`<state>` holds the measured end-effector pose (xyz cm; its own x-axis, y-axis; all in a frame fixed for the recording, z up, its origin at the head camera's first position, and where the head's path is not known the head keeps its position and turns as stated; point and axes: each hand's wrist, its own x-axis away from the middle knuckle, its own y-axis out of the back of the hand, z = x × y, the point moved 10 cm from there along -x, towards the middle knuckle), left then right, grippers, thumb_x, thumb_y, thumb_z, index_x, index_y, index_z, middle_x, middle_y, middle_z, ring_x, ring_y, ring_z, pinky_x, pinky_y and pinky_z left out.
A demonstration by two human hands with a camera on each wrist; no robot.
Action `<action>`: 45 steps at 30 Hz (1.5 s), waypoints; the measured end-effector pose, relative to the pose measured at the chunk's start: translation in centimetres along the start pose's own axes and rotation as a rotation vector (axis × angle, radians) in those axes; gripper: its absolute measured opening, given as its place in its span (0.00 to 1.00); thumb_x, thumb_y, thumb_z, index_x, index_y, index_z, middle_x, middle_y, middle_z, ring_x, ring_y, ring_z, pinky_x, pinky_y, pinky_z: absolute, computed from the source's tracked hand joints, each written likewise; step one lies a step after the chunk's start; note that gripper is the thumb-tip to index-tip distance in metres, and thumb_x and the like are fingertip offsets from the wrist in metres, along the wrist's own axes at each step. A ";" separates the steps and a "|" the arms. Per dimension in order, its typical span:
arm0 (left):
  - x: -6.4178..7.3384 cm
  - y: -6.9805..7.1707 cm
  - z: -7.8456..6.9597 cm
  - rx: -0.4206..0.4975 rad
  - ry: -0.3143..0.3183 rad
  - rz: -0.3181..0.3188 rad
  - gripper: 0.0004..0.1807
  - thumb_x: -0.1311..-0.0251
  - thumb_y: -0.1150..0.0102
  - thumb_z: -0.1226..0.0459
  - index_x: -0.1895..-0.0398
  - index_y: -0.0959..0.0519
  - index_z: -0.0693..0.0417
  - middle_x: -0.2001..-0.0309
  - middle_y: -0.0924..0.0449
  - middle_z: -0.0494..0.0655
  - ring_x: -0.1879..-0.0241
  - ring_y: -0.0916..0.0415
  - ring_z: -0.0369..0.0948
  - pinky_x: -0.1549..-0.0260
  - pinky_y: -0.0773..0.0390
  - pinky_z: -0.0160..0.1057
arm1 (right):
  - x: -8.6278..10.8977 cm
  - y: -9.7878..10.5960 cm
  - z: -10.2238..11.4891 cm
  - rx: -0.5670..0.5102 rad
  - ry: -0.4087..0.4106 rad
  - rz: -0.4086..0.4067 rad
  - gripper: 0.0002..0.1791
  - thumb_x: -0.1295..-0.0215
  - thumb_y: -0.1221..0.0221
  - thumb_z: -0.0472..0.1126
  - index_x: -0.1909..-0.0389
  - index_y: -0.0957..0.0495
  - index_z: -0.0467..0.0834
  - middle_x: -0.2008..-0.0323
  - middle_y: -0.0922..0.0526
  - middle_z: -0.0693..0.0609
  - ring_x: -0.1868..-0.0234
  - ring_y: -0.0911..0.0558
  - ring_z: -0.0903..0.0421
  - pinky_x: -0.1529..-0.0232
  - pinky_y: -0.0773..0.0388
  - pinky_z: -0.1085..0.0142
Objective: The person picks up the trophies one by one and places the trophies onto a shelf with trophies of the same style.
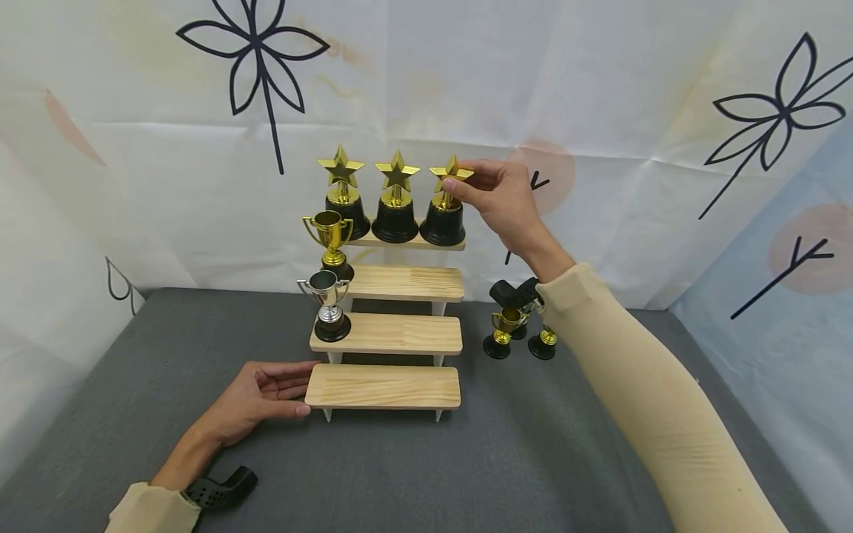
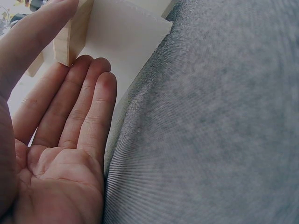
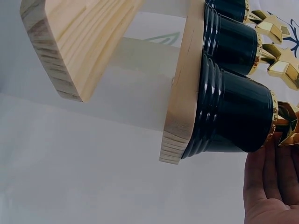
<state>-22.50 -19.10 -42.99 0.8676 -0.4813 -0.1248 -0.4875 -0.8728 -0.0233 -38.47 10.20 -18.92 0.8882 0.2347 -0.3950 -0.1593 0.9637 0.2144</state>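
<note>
My right hand [image 1: 501, 198] pinches the gold star trophy [image 1: 443, 222] at the right end of the top step, thumb in front of the star and fingers behind it. Its black base [image 3: 240, 112] stands upright on the wooden board, close to the end. Two matching star trophies, the middle one [image 1: 395, 220] and the left one [image 1: 346, 211], share that step. With fingers straight, my left hand [image 1: 249, 403] lies at the left end of the lowest step [image 1: 383, 389], fingertips right at the wood [image 2: 70, 46].
On the stepped stand's left side, a gold cup [image 1: 329, 231] and a silver cup [image 1: 326, 289] occupy the two steps below the stars. Several small cups, including a gold one [image 1: 506, 322], stand on the grey cloth [image 1: 400, 474] to the right, partly behind my right wrist.
</note>
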 end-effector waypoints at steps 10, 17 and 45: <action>0.0 0.0 0.0 0.018 -0.010 0.006 0.36 0.44 0.34 0.82 0.34 0.39 0.87 0.38 0.21 0.52 0.41 0.21 0.42 0.44 0.19 0.41 | -0.1 -0.1 -0.2 -0.034 0.008 0.003 0.20 0.35 0.33 0.30 0.43 0.20 0.31 0.59 0.13 0.45 0.58 0.14 0.55 0.44 0.16 0.60; 0.0 0.0 -0.1 0.022 -0.010 0.004 0.36 0.44 0.34 0.82 0.34 0.39 0.87 0.38 0.21 0.51 0.41 0.21 0.42 0.44 0.19 0.41 | -0.2 -0.1 -0.2 -0.045 0.013 0.007 0.20 0.35 0.33 0.29 0.43 0.20 0.30 0.59 0.13 0.45 0.57 0.14 0.55 0.44 0.16 0.60; 0.0 0.0 -0.2 0.020 -0.008 0.004 0.36 0.44 0.34 0.81 0.34 0.40 0.88 0.39 0.20 0.48 0.41 0.21 0.42 0.44 0.19 0.41 | 0.5 0.5 0.4 -0.082 0.038 0.049 0.22 0.37 0.33 0.27 0.41 0.20 0.32 0.53 0.13 0.44 0.52 0.14 0.54 0.44 0.16 0.60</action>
<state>-22.46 -19.12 -42.83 0.8649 -0.4840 -0.1329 -0.4929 -0.8691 -0.0424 -37.97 10.77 -18.68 0.8616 0.2852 -0.4198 -0.2382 0.9577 0.1616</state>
